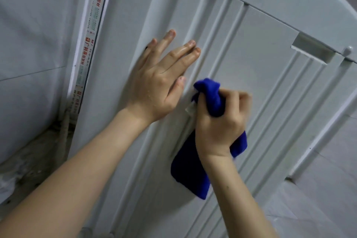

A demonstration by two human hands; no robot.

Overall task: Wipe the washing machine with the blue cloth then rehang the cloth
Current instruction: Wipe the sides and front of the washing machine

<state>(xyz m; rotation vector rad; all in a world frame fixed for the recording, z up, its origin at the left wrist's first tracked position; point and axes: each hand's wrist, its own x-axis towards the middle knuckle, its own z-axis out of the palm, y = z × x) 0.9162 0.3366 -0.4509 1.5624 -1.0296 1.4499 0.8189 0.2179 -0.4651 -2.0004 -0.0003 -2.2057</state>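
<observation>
Risk notes, nearest item first. Your right hand [218, 120] is fisted round the bunched middle of the blue cloth [193, 168] and holds it against the side panel of the washing machine [260, 54]. A long tail of cloth hangs loose below your wrist.

Judgement: only the small wad at the fist seems to meet the panel, so strokes may leave streaks. The tail could also drag toward the grimy floor corner [38, 147] and carry dirt back.

Your left hand [156, 81] lies flat on the panel just beside the cloth, fingers straight, holding nothing. It looks wet, so it may print the wiped surface or slip if you lean.

Vertical ribs [218, 25] further up may keep dirt the wad skips. Beyond them, the recessed handle [313, 50] and labelled pipe [87, 44] are possible snag points.
</observation>
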